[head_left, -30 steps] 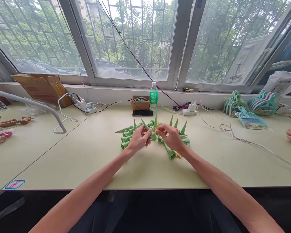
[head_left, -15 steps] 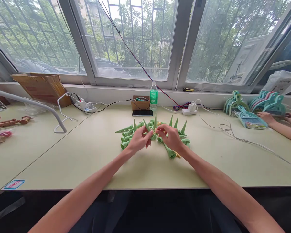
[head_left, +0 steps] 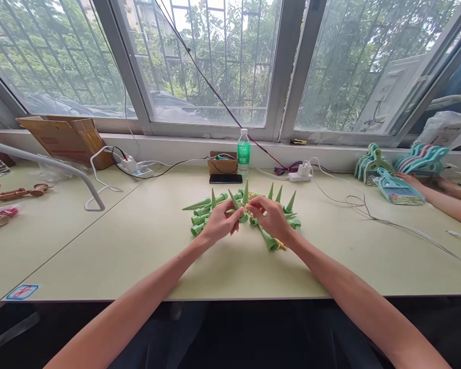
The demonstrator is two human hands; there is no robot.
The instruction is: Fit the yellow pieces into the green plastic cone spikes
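Observation:
My left hand [head_left: 222,221] is closed around a green cone-shaped piece [head_left: 233,199] whose pointed end sticks up and to the left. Facing it, my right hand [head_left: 269,214] has thumb and forefinger pinched close to the left fingertips. A small yellowish bit shows between the two hands, too small to name. Around them lies a pile of similar green cones [head_left: 200,220], some standing on their wide ends, others on their sides. One cone [head_left: 269,240] lies under my right wrist, with a yellow piece [head_left: 280,245] by its open end.
A phone [head_left: 226,179], a small cardboard box [head_left: 223,163] and a water bottle [head_left: 244,152] stand behind the pile. White cables [head_left: 363,205] cross the table to the right. A co-worker's arms [head_left: 441,197] reach toward teal hanger-like items [head_left: 422,160]. A grey metal tube [head_left: 61,166] juts in at left.
My hands have hardly moved and hold the same pose. At the right, the co-worker's hands have shifted toward the teal items, and a phone-like edge and a cable end have come into view.

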